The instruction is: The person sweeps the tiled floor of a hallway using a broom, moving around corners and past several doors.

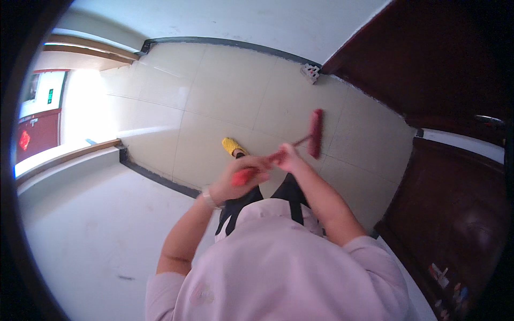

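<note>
Both my hands grip the stick of a red long-handled broom (300,141), which slants across in front of my body. My left hand (243,176), with a band at the wrist, is around the upper end, where a bright red grip end (243,176) shows. Further down the stick, my right hand (287,157) is closed around it. The broom's dark red bar-shaped head (316,133) is over the tiled floor (225,96), ahead and to the right; whether it touches the tiles I cannot tell. The hands are slightly blurred.
My yellow shoe (232,145) is left of the broom head. A small pale patterned object (310,73) lies by the wall corner. Dark red doors (453,200) stand at right. White walls (100,232) flank the floor, and a bright opening (86,108) is at left.
</note>
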Tool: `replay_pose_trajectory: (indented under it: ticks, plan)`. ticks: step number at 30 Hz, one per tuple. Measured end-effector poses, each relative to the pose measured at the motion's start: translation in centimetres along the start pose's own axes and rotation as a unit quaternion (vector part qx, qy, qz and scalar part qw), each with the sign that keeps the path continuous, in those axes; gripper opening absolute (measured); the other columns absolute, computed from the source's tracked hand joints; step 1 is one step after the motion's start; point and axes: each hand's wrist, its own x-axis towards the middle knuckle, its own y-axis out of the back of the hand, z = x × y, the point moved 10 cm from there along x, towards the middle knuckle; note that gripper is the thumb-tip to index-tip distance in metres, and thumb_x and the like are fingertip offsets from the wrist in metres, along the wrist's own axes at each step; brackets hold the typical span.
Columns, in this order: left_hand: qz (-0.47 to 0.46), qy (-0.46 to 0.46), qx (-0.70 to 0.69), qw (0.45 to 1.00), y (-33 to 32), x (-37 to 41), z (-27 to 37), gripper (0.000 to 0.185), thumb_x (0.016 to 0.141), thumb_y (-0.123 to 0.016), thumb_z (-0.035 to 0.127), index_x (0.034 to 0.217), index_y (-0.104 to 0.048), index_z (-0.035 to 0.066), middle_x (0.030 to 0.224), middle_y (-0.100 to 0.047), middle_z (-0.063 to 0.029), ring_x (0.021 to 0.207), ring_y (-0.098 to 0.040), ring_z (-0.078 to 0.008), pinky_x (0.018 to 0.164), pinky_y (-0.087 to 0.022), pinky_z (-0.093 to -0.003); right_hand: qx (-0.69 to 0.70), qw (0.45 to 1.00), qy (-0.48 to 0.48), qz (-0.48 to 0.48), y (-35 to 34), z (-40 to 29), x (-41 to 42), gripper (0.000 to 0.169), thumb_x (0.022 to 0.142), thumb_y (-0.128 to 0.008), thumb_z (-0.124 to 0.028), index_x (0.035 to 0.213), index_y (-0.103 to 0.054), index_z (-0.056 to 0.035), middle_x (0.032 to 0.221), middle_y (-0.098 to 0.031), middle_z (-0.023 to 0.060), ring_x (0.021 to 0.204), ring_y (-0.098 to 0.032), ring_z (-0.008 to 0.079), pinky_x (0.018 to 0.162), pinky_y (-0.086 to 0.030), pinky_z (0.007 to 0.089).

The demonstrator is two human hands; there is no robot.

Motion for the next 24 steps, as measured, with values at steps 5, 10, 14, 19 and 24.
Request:
replay_pose_trajectory:
  ticks: [5,10,14,19,24]
  plan:
    - [0.006,0.039,0.166,0.985,17.0,-3.2,6.8,0.014,0.071,-0.062,-0.004,0.071,-0.048,0.0,0.086,-0.059,-0.011,0.093,-0.056,-0.0233,0.074,-0.044,-0.0293,0.026,0.996,-0.016,-0.08,-24.3,4.5,6.2,0.012,0.075,-0.045,-0.023,0.069,-0.045,-0.0132,0.059,-0.049,0.0028,0.053,-0.047,0.0178,0.045,-0.035,0.0307]
    - [0.019,0.03,0.24,0.97,25.4,-4.0,11.1,0.015,0.07,-0.062,-0.002,0.071,-0.047,0.0,0.082,-0.058,-0.0108,0.074,-0.054,-0.0212,0.07,-0.044,-0.0282,0.075,0.987,-0.024,-0.142,-38.6,5.3,7.3,0.019,0.075,-0.047,-0.014,0.058,-0.039,-0.0131,0.056,-0.045,-0.0006,0.056,-0.047,0.014,0.051,-0.034,0.0255]
    - [0.036,0.006,0.196,0.98,27.8,-5.2,13.1,0.015,0.069,-0.063,-0.001,0.072,-0.049,-0.001,0.082,-0.058,-0.0115,0.076,-0.055,-0.0226,0.071,-0.044,-0.028,0.025,0.978,0.006,-0.208,-40.1,4.3,5.1,0.024,0.075,-0.052,-0.016,0.055,-0.039,-0.0135,0.056,-0.045,-0.0017,0.058,-0.048,0.0132,0.05,-0.033,0.0254]
    - [0.009,-0.015,0.074,0.997,27.5,-4.7,10.7,0.011,0.072,-0.062,-0.002,0.075,-0.052,0.0,0.091,-0.06,-0.0111,0.086,-0.056,-0.019,0.074,-0.045,-0.0286,0.008,0.995,0.063,-0.083,-31.6,0.2,2.9,0.025,0.073,-0.055,-0.019,0.052,-0.044,-0.0135,0.058,-0.052,0.0006,0.062,-0.053,0.0166,0.051,-0.037,0.0275]
    - [0.07,-0.087,0.007,0.994,24.9,-2.3,1.3,0.013,0.075,-0.063,0.007,0.08,-0.052,0.002,0.084,-0.058,-0.0078,0.078,-0.054,-0.0161,0.072,-0.044,-0.0275,-0.023,0.995,0.042,0.091,-22.6,-3.4,4.7,0.022,0.072,-0.049,-0.013,0.051,-0.043,-0.0131,0.057,-0.051,0.0036,0.057,-0.052,0.0169,0.06,-0.046,0.0336]
